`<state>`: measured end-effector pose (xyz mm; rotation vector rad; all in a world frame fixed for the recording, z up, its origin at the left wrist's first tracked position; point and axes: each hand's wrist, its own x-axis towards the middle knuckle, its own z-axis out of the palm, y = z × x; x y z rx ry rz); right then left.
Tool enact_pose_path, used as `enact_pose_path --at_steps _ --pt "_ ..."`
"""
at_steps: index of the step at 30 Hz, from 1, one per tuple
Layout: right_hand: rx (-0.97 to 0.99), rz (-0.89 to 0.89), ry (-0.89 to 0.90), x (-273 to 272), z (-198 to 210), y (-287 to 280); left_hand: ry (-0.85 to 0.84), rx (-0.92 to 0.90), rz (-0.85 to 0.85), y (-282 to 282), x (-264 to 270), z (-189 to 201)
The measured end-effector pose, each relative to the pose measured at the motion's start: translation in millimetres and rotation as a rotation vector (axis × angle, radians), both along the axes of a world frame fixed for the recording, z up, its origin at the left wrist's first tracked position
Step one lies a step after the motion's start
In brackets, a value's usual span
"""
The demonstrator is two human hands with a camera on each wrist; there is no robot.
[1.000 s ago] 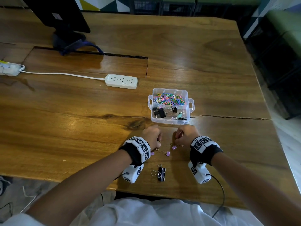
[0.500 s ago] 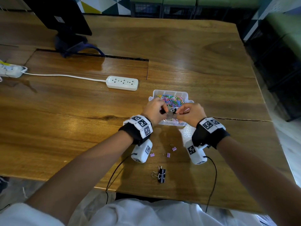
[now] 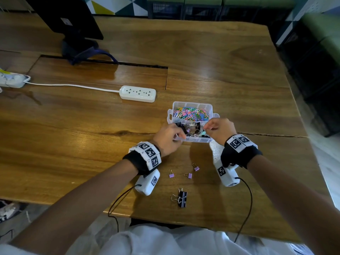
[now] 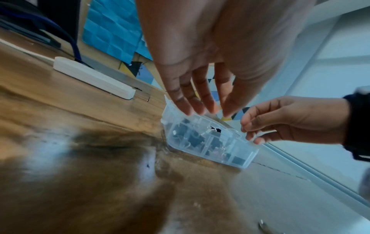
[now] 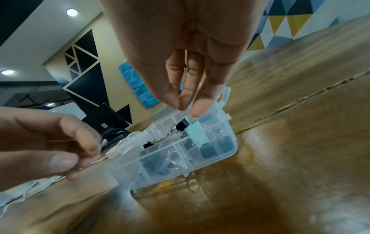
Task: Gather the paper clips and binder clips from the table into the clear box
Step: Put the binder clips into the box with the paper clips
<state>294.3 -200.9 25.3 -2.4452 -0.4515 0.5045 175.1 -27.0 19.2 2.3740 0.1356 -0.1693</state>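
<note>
From above, the clear box (image 3: 191, 105) sits on the desk (image 3: 92, 140) past both wrists, coloured paper clips (image 3: 191, 114) heaped in its far compartment and binder clips (image 3: 193, 130) in the near one. Both hands hang over that near compartment. Three small purple binder clips (image 3: 189, 175) and two black binder clips (image 3: 182, 199) lie on the wood nearer the person, well apart from the box. A white power strip (image 3: 138, 93) lies off to the left.

Those leftover clips look light and hard, springy steel with loose wire handles. I'd take each by its folded body or pinch both handles together, since a single handle would likely swing.

The left wrist view shows the left hand (image 4: 200, 76) over the box's near rim, fingers (image 4: 180, 101) pointing down, nearly straight and a little spread. Its grip looks loose and empty, though the view is smeared.

The right wrist view shows the right hand (image 5: 188, 63) above the far end of the same compartment, fingertips (image 5: 201, 107) drawn close together and pointing down. I see nothing between them, but cannot rule out something tiny.
</note>
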Motion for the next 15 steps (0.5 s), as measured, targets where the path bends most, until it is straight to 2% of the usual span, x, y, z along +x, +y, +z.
enact_pose_path --at_steps 3,6,8,11,15 --pt "-0.047 0.113 0.005 -11 0 -5 0.121 0.037 -0.209 -4 -21 5" --pt "-0.151 0.31 0.033 -27 -6 -7 0.332 0.102 -0.432 -15 -43 5" --pt "-0.249 0.468 0.059 -37 -14 -7 0.418 0.144 -0.517 -24 -56 0" --pt "-0.363 0.599 0.106 -55 -25 -11 0.465 0.212 -0.538 -39 -73 -9" --pt "-0.362 0.593 0.072 -76 -34 -13 0.478 0.261 -0.463 -52 -82 -18"
